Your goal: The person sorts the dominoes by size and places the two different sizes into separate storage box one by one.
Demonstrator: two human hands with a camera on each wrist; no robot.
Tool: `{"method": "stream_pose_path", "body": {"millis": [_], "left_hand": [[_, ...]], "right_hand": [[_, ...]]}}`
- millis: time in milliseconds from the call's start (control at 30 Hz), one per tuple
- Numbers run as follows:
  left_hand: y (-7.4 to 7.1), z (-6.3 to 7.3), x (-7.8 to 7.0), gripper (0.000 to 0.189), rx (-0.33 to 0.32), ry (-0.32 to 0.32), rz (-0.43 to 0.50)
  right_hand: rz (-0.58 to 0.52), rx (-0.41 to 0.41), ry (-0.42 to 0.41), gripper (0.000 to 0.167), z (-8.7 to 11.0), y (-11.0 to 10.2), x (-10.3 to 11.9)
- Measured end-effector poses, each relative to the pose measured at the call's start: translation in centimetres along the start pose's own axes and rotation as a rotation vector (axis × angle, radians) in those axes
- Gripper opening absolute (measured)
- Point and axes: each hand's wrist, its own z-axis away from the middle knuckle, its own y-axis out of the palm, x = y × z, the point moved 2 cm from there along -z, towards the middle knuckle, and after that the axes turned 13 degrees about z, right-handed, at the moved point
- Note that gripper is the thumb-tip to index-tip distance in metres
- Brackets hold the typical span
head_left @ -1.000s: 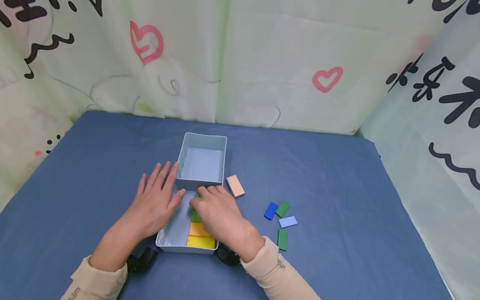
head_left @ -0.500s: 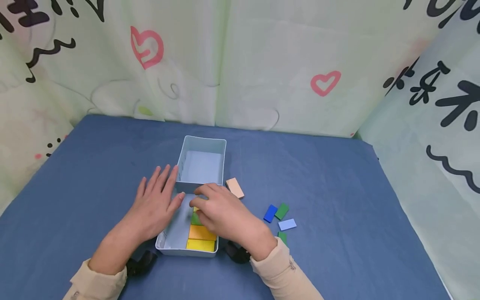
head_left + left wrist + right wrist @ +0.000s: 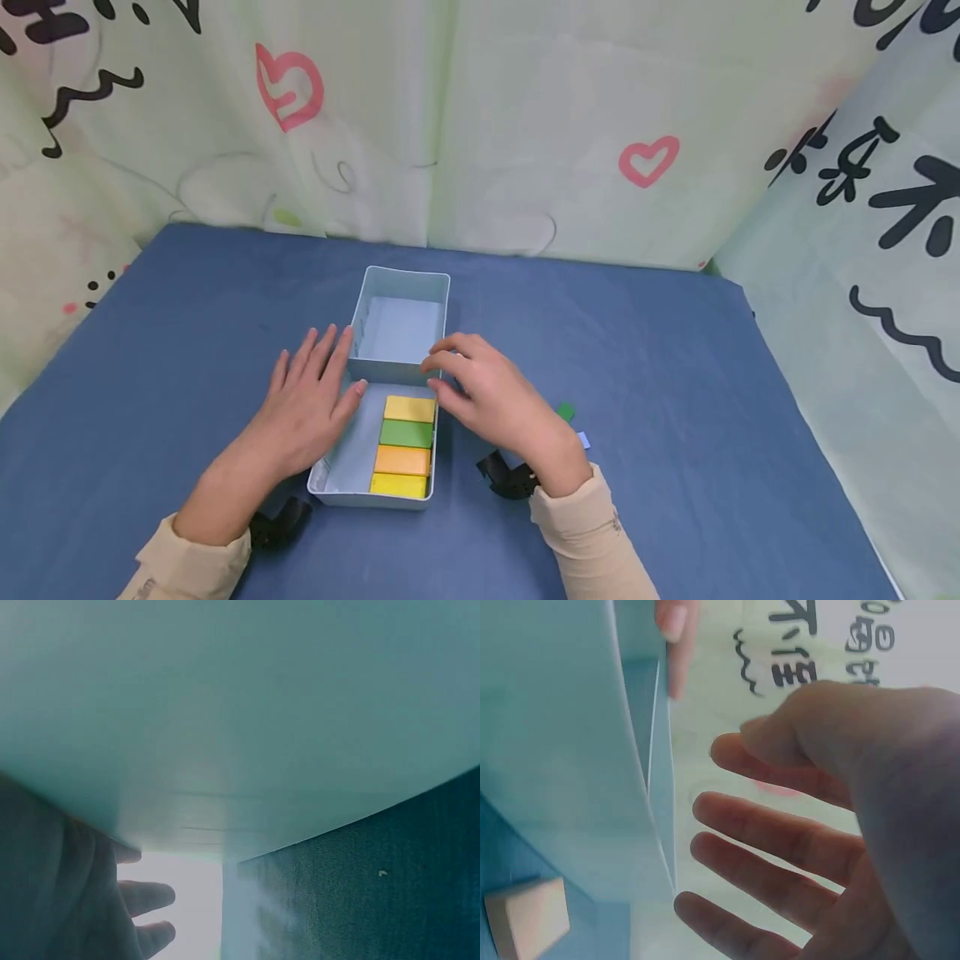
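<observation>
A pale blue plastic box lies on the table, with a second pale blue box section at its far end. Along the right side of the near box, a yellow block, a green block, an orange block and a bright yellow block form a column. My left hand rests along the box's left rim, fingers straight. Over the right rim hovers my right hand, fingers loosely bent and holding nothing, as the right wrist view also shows.
A peach block sits right of the box, hidden by my hand in the head view. Farther right, a green block and a light blue block peek out beside my right wrist. A patterned curtain stands behind the blue table.
My right hand has lifted off the blocks in the box and moved right, uncovering the column. It now covers the peach block and most of the loose blocks. The left hand stays put.
</observation>
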Motion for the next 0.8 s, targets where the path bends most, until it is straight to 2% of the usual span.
{"method": "stream_pose_path", "body": {"millis": [133,267,400,667,800], "left_hand": [[-0.2,-0.1,0.0,0.071,-0.011,0.007,0.0],[-0.1,0.1,0.1,0.072,0.01,-0.007,0.006],[0.0,0.0,0.1,0.072,0.004,-0.004,0.008],[0.1,0.1,0.1,0.073,0.0,0.0,-0.002],[0.1,0.0,0.0,0.073,-0.003,0.001,0.001]], "right_hand": [[-0.003,0.016,0.062,0.018,0.2,-0.3,-1.2],[-0.008,0.098,0.161,0.026,0.7,0.2,-2.4],[0.001,0.169,0.238,0.035,0.9,0.9,-3.5],[-0.013,0.276,0.316,0.055,1.1,2.5,-4.2],[-0.03,0.307,0.318,0.062,1.2,3.1,-4.3]]}}
